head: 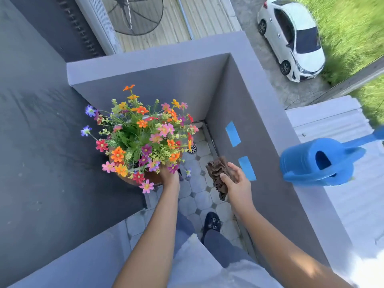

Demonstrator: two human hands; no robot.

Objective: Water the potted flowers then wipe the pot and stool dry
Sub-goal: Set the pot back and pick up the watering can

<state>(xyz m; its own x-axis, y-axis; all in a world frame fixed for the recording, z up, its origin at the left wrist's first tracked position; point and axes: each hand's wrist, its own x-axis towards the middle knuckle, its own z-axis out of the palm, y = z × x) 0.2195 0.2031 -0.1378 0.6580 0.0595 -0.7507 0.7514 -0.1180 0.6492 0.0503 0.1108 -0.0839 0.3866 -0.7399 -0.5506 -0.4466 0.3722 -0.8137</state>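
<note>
A bunch of bright mixed flowers (143, 138) fills a brown clay pot (152, 178) in the corner of a narrow balcony. The stool under the pot is hidden by the blooms. My left hand (169, 175) grips the pot's near rim, partly under the flowers. To its right my right hand (235, 179) holds a crumpled brown cloth (218, 173) in the air, apart from the pot. A blue watering can (318, 163) stands on top of the right parapet wall, its spout pointing right.
Grey parapet walls (249, 121) close the balcony on the far and right sides, with a dark wall on the left. The floor has pale octagonal tiles (199, 196) and a round drain (192, 149). My foot (212, 222) stands near the right wall. A white car is parked far below.
</note>
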